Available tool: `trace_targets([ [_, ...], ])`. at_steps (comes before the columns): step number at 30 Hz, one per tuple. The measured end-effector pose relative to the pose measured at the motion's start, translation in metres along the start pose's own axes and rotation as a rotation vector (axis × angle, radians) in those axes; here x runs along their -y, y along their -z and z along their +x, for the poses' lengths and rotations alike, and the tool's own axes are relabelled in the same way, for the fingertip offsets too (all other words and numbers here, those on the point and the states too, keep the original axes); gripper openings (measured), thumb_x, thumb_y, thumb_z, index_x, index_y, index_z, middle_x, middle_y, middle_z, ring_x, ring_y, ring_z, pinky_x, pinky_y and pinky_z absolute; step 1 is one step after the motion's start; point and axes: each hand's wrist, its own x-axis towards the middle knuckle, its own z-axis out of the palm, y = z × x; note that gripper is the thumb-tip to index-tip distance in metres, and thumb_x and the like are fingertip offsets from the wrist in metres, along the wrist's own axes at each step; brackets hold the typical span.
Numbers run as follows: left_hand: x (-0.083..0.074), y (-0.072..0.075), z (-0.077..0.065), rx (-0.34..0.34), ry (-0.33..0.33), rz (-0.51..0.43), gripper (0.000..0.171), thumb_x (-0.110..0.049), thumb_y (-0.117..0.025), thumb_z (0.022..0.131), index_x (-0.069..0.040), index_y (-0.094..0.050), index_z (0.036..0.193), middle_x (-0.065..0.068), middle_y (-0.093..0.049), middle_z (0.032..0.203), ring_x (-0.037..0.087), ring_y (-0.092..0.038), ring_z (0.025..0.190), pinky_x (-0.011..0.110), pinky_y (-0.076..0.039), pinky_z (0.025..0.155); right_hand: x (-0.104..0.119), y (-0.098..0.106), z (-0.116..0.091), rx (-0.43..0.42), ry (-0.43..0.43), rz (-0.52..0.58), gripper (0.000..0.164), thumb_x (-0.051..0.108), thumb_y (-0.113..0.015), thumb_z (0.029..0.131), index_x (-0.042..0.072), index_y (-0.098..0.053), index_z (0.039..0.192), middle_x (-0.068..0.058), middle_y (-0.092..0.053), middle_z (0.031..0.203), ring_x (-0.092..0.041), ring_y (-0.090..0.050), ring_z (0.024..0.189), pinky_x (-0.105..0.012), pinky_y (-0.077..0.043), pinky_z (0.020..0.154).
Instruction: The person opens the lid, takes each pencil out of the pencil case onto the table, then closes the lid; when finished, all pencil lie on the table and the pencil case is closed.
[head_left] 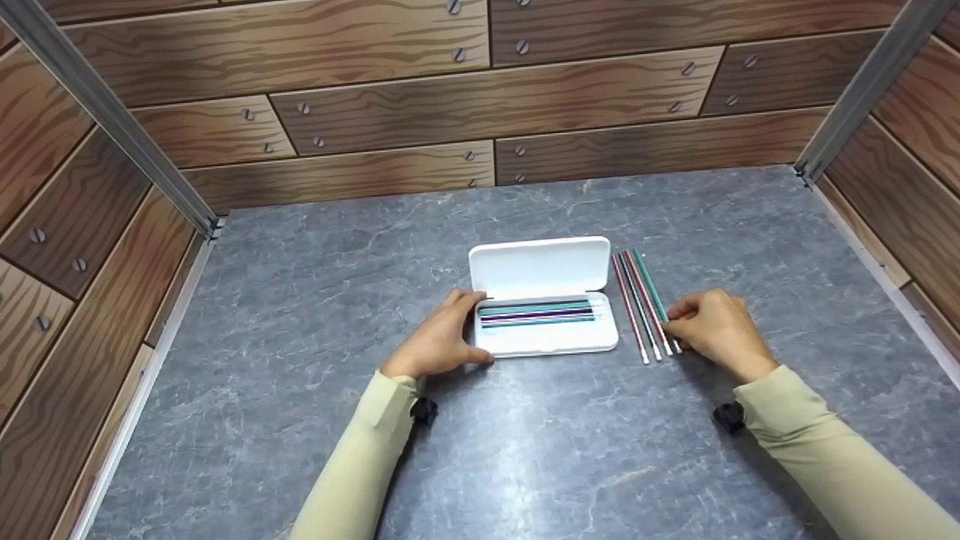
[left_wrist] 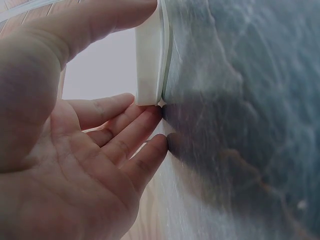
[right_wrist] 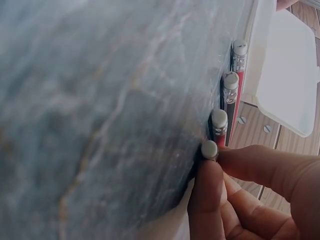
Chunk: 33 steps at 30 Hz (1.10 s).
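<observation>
An open white pencil case [head_left: 547, 344] lies with its lid [head_left: 540, 266] tipped back; several teal, purple and striped pencils [head_left: 536, 315] rest inside. My left hand [head_left: 442, 337] holds the case's left end, thumb at the front corner, fingers at the back corner. In the left wrist view that hand [left_wrist: 95, 145] spans the white end of the case [left_wrist: 150, 60]. Right of the case, my right hand [head_left: 716, 330] pinches a green pencil [head_left: 649, 285] near its eraser end. The right wrist view shows thumb and finger around its white eraser [right_wrist: 209, 149].
Beside the green pencil lie red pencils [head_left: 630, 307] and a dark one [head_left: 641, 304], roughly parallel, erasers towards me. The grey marbled tabletop [head_left: 315, 315] is bounded by wood-patterned walls [head_left: 375, 120] at the back and sides.
</observation>
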Motion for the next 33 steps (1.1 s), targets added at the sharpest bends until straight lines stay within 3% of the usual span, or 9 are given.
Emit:
trace_targets([
  [14,-0.006,0.003,0.004,0.024,0.008,0.0,0.1,-0.016,-0.098,0.082,-0.006,-0.047,0.168,0.017,-0.054,0.16,0.033,-0.058,0.146,0.052,-0.045,0.131,0.0,0.001,-0.004,-0.004,-0.026,0.011,0.029,0.022,-0.085,0.091,-0.002,-0.085,0.108,-0.015,-0.085,0.093,-0.006,-0.067,0.067,-0.029,-0.052,0.069],
  [25,-0.003,0.001,-0.001,0.0,0.012,-0.011,0.1,-0.016,-0.099,0.081,-0.003,-0.048,0.167,0.018,-0.055,0.158,0.034,-0.059,0.144,0.051,-0.045,0.132,0.011,0.005,0.001,0.017,-0.024,0.04,0.025,0.019,-0.081,0.096,-0.003,-0.085,0.108,-0.017,-0.086,0.098,-0.008,-0.073,0.063,-0.022,-0.054,0.059],
  [28,-0.003,0.001,-0.001,0.003,0.01,-0.01,0.1,-0.016,-0.099,0.081,-0.003,-0.048,0.166,0.018,-0.055,0.158,0.034,-0.059,0.144,0.051,-0.045,0.131,0.016,0.007,0.004,-0.018,0.005,0.018,0.024,0.019,-0.08,0.096,-0.002,-0.085,0.108,-0.018,-0.086,0.098,-0.013,-0.074,0.069,-0.026,-0.055,0.065],
  [33,-0.003,0.0,0.001,0.004,0.014,-0.008,0.099,-0.015,-0.099,0.081,-0.005,-0.049,0.166,0.017,-0.055,0.158,0.034,-0.059,0.144,0.051,-0.046,0.131,0.033,0.003,0.007,-0.081,0.141,-0.004,0.02,0.017,-0.081,0.097,0.002,-0.087,0.108,-0.018,-0.086,0.102,-0.032,-0.078,0.091,-0.048,-0.06,0.085],
])
